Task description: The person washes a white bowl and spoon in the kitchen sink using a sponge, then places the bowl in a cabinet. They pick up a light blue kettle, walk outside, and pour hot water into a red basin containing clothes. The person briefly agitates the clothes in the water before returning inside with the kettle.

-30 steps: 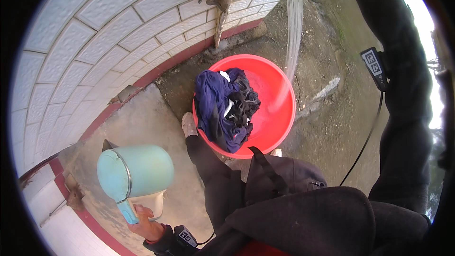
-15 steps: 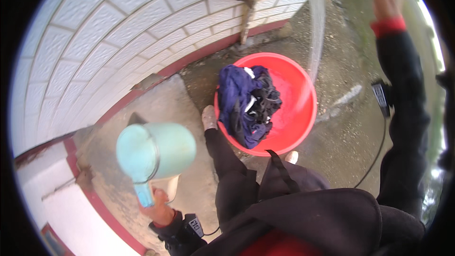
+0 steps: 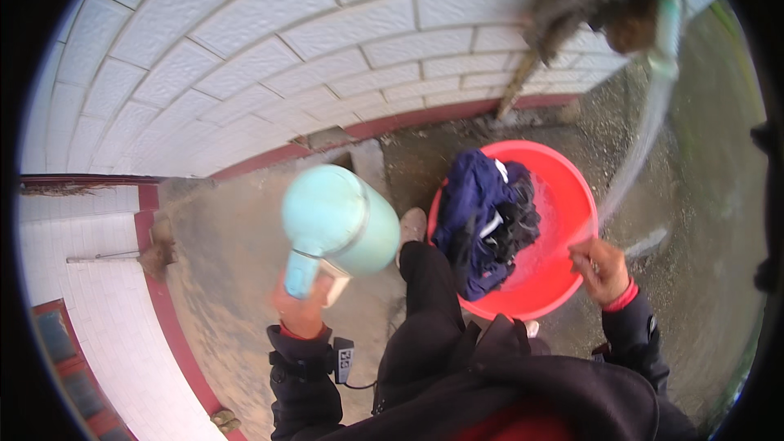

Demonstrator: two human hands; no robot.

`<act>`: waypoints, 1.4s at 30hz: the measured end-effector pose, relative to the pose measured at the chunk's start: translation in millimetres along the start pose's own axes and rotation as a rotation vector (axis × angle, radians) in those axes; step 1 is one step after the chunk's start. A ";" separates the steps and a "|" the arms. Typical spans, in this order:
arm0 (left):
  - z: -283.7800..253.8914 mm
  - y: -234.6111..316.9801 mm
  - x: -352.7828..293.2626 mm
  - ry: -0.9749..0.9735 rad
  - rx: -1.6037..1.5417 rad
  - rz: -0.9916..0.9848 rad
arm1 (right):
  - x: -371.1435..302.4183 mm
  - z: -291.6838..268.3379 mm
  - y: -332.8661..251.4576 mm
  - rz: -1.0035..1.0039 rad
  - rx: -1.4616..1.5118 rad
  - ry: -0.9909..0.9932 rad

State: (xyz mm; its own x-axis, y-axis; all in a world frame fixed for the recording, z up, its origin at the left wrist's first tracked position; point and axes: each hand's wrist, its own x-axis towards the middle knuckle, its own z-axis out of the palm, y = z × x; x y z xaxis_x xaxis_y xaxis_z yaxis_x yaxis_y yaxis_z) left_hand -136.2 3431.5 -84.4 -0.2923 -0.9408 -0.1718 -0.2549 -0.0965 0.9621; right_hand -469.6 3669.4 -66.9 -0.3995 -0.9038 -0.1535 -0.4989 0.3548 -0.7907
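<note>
My left hand (image 3: 300, 310) is closed round the handle of a light blue jug (image 3: 363, 224) with a rounded body. The jug hangs tilted left of my legs, over the concrete. Beside the right edge of a red plastic basin (image 3: 514, 314), my right hand (image 3: 603, 269) has loosely curled fingers and nothing visible in it; its fingertips overlap the rim in the picture. Dark blue and black clothes (image 3: 482, 220) with white parts lie bunched in the basin's left half. A stream of water (image 3: 641, 143) falls from a pale green tap outlet (image 3: 665, 57) toward the basin's right rim.
A white brick-patterned wall (image 3: 278, 57) with a dark red base runs behind the basin. A brown cloth-like bundle (image 3: 584, 0) hangs beside the tap. My shoe (image 3: 412, 224) stands against the basin's left side. Wet ground (image 3: 694, 220) stretches to the right.
My right hand has come down from beside the tap to the basin's right rim. The view has shifted left, and the jug in my left hand has come nearer the basin. Water still runs.
</note>
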 end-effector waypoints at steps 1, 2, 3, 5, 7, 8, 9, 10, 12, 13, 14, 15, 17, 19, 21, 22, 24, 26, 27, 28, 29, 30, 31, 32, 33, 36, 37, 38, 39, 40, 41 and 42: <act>-9.1 1.8 16.5 -0.052 0.012 -0.010 | 7.3 10.4 -12.3 0.012 0.001 -0.005; -19.8 5.9 32.0 -0.106 0.023 -0.025 | 13.3 18.4 -26.6 0.041 0.015 -0.011; -32.1 12.8 48.3 -0.183 0.016 -0.052 | 20.2 25.2 -42.6 0.038 0.034 -0.006; -55.9 29.2 67.4 -0.226 0.080 -0.091 | 30.7 41.2 -77.0 0.063 0.131 0.014; -83.7 46.2 76.4 -0.240 0.138 -0.100 | 41.0 50.8 -109.4 0.045 0.132 0.051; -98.9 52.9 79.3 -0.217 0.143 -0.085 | 48.1 54.0 -123.9 0.025 0.130 0.062; -115.2 58.5 79.8 -0.193 0.145 -0.072 | 52.4 59.3 -137.9 -0.013 0.103 0.082; -131.9 63.2 79.0 -0.172 0.151 -0.075 | 54.0 63.6 -151.3 -0.007 0.134 0.087; -167.8 70.2 73.9 -0.077 0.021 -0.126 | 52.5 74.7 -175.1 0.017 0.192 0.087; -185.7 71.3 69.6 -0.018 -0.012 -0.111 | 50.2 81.8 -185.5 0.000 0.199 0.099; -201.8 71.1 63.7 0.045 -0.040 -0.106 | 46.6 87.9 -194.4 -0.003 0.196 0.117; -219.7 70.6 57.5 0.088 -0.069 -0.089 | 41.8 96.6 -203.5 0.009 0.205 0.122; -262.5 69.3 38.1 0.192 -0.105 -0.077 | 28.7 121.7 -219.6 0.059 0.235 0.137; -307.9 73.0 14.7 0.271 -0.099 -0.075 | 14.7 153.3 -237.6 -0.036 0.192 0.087; -352.6 85.3 8.2 0.304 -0.089 -0.022 | 7.0 189.4 -258.9 -0.086 0.169 0.018; -371.9 87.8 6.1 0.327 -0.081 -0.020 | -3.1 201.3 -268.0 -0.070 0.132 -0.053; -405.3 88.4 -1.8 0.375 -0.080 -0.051 | -17.0 221.7 -286.4 -0.108 0.098 -0.177; -439.4 89.3 -3.0 0.404 -0.126 -0.018 | -21.1 238.2 -302.4 -0.076 0.046 -0.271; -456.4 89.1 0.7 0.423 -0.149 0.003 | -20.5 247.0 -310.9 -0.135 0.010 -0.211; -472.9 88.2 4.0 0.443 -0.165 0.017 | -17.1 256.2 -319.1 -0.085 0.025 -0.184; -491.4 85.5 7.6 0.465 -0.185 0.032 | -11.8 268.3 -328.5 -0.039 0.049 -0.159; -512.1 81.8 12.2 0.485 -0.212 0.064 | -4.6 283.7 -340.5 0.029 0.073 -0.146; -533.8 77.4 16.4 0.485 -0.235 0.054 | 6.1 304.8 -355.0 0.013 0.152 -0.140; -555.8 72.2 19.9 0.484 -0.265 0.063 | 21.1 328.8 -372.6 0.019 0.231 -0.148; -578.6 67.1 23.6 0.490 -0.274 0.049 | 37.2 352.3 -392.7 0.097 0.287 -0.159; -650.4 58.6 33.4 0.504 -0.187 -0.008 | 97.9 438.0 -472.1 -0.077 0.291 -0.285; -672.7 58.1 35.9 0.425 -0.183 0.049 | 116.4 468.5 -501.7 -0.197 0.279 -0.353; -688.8 59.4 38.7 0.432 -0.171 0.036 | 137.6 496.0 -532.2 -0.322 0.263 -0.411; -706.4 64.0 43.8 0.438 -0.143 0.034 | 151.9 520.5 -562.0 -0.435 0.209 -0.444; -725.0 71.3 52.0 0.440 -0.110 0.039 | 164.7 541.4 -591.9 -0.536 0.158 -0.475; -743.2 78.9 59.5 0.462 -0.082 0.042 | 174.5 557.4 -619.6 -0.573 0.187 -0.497; -750.3 82.1 64.5 0.485 -0.053 0.043 | 181.8 567.3 -633.7 -0.594 0.216 -0.529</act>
State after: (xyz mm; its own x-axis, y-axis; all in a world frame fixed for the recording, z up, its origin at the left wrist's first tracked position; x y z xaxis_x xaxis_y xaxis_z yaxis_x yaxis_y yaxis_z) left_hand 515.5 3119.0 142.2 0.1650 -0.9860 -0.0259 -0.2007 -0.0592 0.9779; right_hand 210.3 3144.5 70.1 0.3263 -0.9388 0.1100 -0.3323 -0.2229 -0.9164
